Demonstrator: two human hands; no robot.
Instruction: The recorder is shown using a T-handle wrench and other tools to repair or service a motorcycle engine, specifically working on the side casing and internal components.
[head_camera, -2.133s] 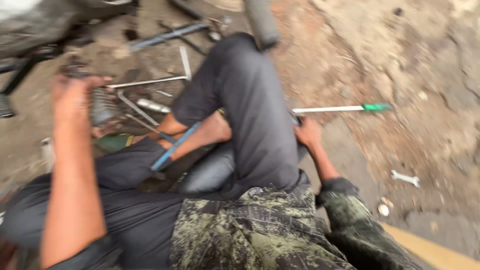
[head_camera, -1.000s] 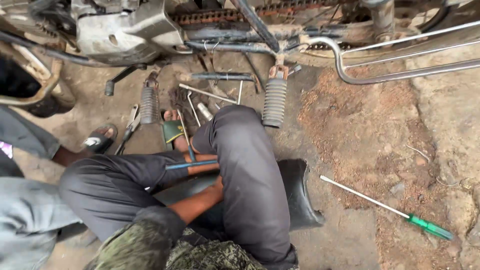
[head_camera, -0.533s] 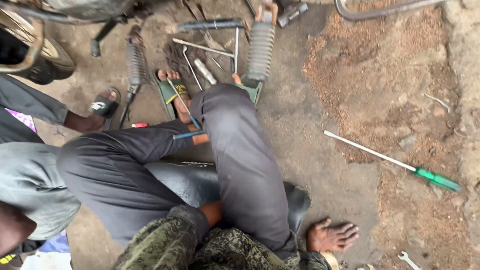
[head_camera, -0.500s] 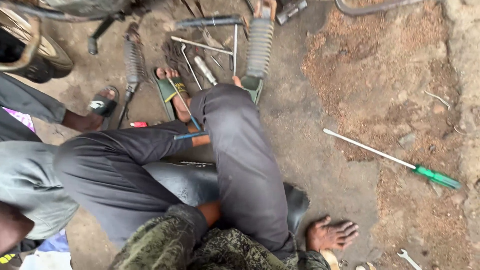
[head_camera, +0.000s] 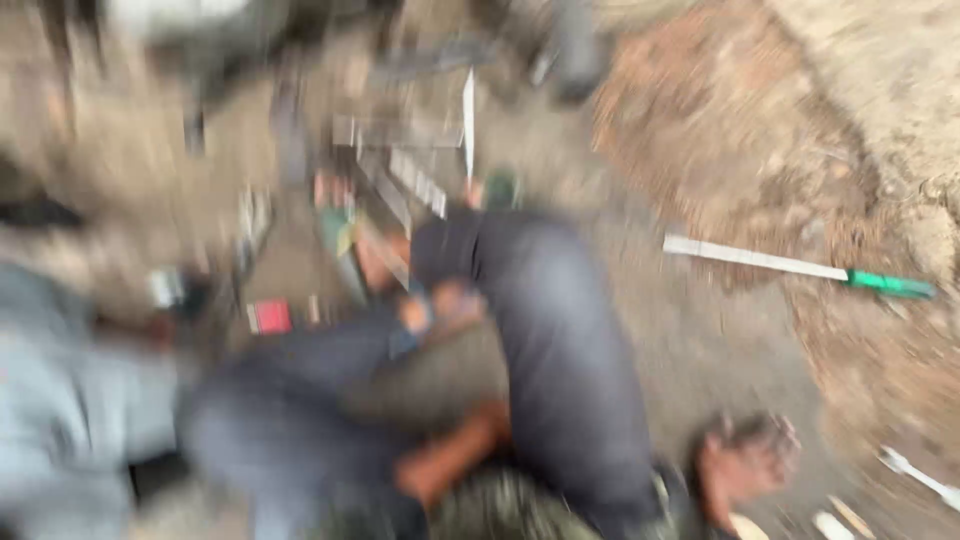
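the whole view is smeared with motion blur, so only big shapes read. largest is the bare dirt ground, reddish-brown at far right and grey nearer the middle. on it sits the person, whose crossed legs in dark trousers fill the near centre, one knee raised. at the left edge is a second person in grey cloth, apart from the wearer. at the far centre lies a blurred scatter of metal rods and parts, too soft to tell one from another.

the right hand rests flat on the ground at the near right, fingers spread wide, gripping nothing. the left forearm runs under the raised knee; the left hand is hidden there, so whether its fingers are wide or closed cannot be told.

a long screwdriver with a green handle lies on the dirt at the right, well apart from the right hand and farther away. a small red object lies at the left, near the legs.
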